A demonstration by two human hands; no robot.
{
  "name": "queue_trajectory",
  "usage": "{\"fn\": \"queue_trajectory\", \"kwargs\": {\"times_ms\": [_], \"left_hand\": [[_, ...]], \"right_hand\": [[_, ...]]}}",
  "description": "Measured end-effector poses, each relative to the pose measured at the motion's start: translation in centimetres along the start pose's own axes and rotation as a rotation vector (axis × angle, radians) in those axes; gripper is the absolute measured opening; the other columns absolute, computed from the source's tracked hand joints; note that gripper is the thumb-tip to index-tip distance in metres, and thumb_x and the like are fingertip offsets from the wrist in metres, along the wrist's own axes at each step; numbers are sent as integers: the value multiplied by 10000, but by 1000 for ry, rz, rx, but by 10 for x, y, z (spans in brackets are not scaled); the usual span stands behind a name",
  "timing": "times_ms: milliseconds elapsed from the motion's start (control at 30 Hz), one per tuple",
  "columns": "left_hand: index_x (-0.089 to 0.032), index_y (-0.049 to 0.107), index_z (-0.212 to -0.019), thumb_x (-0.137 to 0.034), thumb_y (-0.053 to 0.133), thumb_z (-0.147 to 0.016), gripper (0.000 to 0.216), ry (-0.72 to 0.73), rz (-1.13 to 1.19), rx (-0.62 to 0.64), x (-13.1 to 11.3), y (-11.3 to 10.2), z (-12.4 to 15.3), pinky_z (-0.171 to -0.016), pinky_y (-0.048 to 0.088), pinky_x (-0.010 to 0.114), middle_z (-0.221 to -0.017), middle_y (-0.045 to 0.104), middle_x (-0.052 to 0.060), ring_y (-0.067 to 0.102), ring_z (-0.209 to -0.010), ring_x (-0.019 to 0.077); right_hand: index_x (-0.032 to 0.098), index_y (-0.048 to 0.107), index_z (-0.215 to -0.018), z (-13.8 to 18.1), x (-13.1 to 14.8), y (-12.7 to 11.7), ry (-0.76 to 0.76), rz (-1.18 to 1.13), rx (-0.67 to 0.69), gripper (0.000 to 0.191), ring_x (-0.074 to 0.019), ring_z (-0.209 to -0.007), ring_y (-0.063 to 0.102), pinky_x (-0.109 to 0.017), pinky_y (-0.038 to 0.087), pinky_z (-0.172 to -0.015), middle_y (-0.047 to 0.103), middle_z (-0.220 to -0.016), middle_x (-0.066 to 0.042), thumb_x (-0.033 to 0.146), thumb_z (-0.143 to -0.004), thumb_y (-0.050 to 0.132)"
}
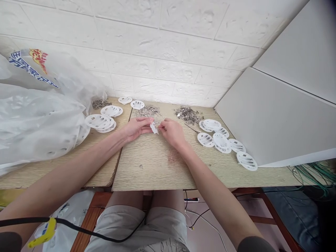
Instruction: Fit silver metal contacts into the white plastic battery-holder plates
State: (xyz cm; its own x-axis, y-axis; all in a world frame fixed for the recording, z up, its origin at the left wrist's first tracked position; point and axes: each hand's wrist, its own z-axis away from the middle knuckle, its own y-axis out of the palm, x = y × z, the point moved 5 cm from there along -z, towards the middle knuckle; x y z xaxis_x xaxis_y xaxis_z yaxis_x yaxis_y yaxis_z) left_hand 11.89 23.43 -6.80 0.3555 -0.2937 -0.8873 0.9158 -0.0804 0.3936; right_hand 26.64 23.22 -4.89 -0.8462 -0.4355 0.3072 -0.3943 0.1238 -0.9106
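My left hand [135, 128] grips a small white plastic piece [154, 128] between thumb and fingers, tilted so that its edge faces me. Close against its right side is my right hand [172, 131], fingertips pinched together; whatever they hold is too small to make out. Just beyond the hands lies a scatter of tiny metal parts [148, 111]. A denser heap of small metal parts [188, 114] sits behind my right hand. To the right, a thin rod-like tool [191, 128] rests on the table near several round white slotted plastic discs [221, 141].
More white discs [99, 121] lie on the left, beside a large translucent plastic bag [39, 122]. Another metal pile [101, 104] is behind them. A grey-white panel [283, 119] bounds the right side, with green wires [312, 173] near it. A black cable [86, 231] crosses my lap.
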Motion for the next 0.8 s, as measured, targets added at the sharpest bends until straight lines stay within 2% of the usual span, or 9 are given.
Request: {"fn": "queue_trajectory", "kwargs": {"times_ms": [367, 633, 800], "left_hand": [[-81, 715, -836, -185, 769, -714, 169, 23, -69, 55, 0, -1, -3, -886, 553, 369, -839, 732, 113, 693, -771, 173], [-124, 728, -791, -454, 762, -710, 342, 191, -280, 118, -2, 4, -4, -848, 525, 356, -851, 704, 80, 635, -789, 160], [-136, 744, -809, -536, 774, -660, 428, 208, -314, 134, 0, 5, -3, -873, 509, 390, -875, 705, 93, 625, -838, 191]], "right_hand": [[161, 661, -779, -2, -2, 0, -105, -30, 20, 192, -147, -736, 547, -256, 303, -622, 645, -868, -43, 140, -880, 499], [169, 681, -815, -3, -11, 0, -22, -200, -19, 96, -164, -804, 600, -257, 376, -687, 699, -904, -38, 166, -830, 586], [170, 694, -824, -2, -9, -4, 13, -222, -63, 101, -148, -751, 589, -258, 383, -674, 697, -906, -35, 183, -839, 595]]}}
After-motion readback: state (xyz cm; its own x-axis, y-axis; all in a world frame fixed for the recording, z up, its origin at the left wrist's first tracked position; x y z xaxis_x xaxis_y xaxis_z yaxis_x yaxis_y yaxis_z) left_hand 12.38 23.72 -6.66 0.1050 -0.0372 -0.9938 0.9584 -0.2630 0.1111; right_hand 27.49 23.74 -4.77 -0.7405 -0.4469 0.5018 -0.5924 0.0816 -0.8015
